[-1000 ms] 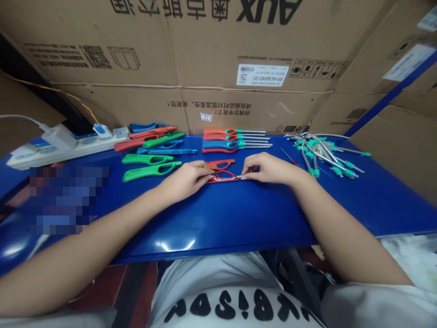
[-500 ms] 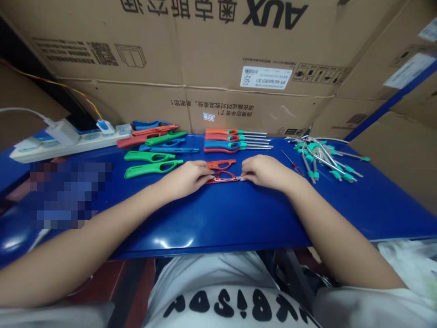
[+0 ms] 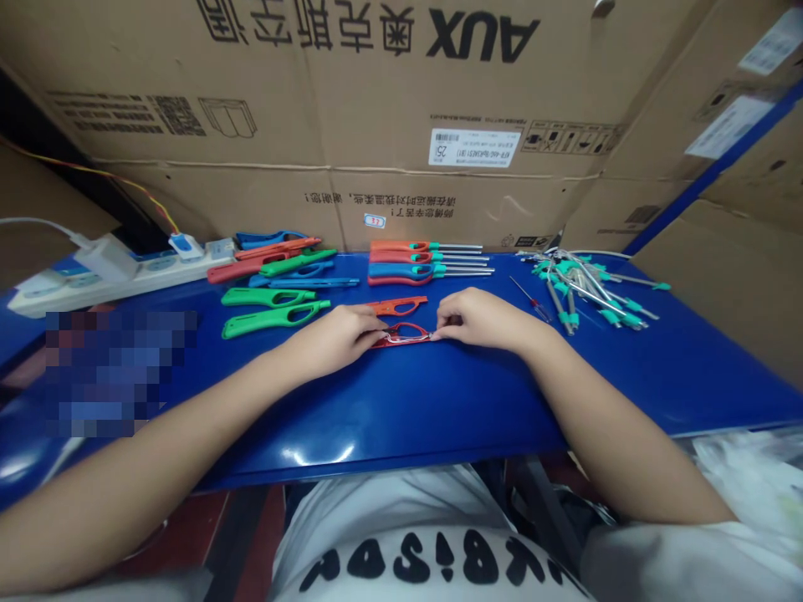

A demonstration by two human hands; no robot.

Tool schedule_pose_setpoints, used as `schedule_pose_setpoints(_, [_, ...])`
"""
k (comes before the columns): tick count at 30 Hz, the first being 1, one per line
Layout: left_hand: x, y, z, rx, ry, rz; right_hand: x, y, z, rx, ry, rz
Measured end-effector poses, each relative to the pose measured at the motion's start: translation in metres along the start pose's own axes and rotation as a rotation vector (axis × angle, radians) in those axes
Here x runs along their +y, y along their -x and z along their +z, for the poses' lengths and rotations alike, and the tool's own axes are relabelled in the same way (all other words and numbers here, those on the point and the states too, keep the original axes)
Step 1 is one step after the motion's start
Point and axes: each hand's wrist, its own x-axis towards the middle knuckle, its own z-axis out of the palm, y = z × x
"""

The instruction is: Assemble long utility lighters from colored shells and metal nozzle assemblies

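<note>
Red handle half [image 3: 401,343] with white wires [image 3: 409,339] in it, mid-tabletop [image 3: 407,410], well back from the front edge. Left hand [image 3: 352,334] pinches its left end. Right hand [image 3: 467,322] at the right tip, fingers more curled than 1 s ago (can't tell what they pinch, if anything). Orange handle [image 3: 384,308] just behind. Lighters [image 3: 398,271] near back edge, metal rods [image 3: 590,291] toward back right corner.
</note>
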Motion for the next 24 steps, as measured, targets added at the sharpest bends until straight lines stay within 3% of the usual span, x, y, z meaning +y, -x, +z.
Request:
schedule_pose_setpoints(6, [0.001, 0.0, -0.002, -0.023, 0.001, -0.007, 0.004, -0.005, 0.01, -0.005, -0.152, 0.036])
schedule_pose_setpoints(10, [0.0, 0.0, -0.004, -0.031, -0.007, -0.009, 0.003, -0.004, 0.009, -0.007, -0.141, 0.064])
schedule_pose_setpoints(17, [0.003, 0.001, -0.004, -0.065, -0.005, -0.027, -0.01, -0.001, 0.008, 0.058, -0.147, -0.096])
schedule_pose_setpoints(24, [0.005, 0.002, -0.005, -0.06, -0.025, -0.034, -0.018, -0.006, 0.023, 0.04, -0.1, -0.102])
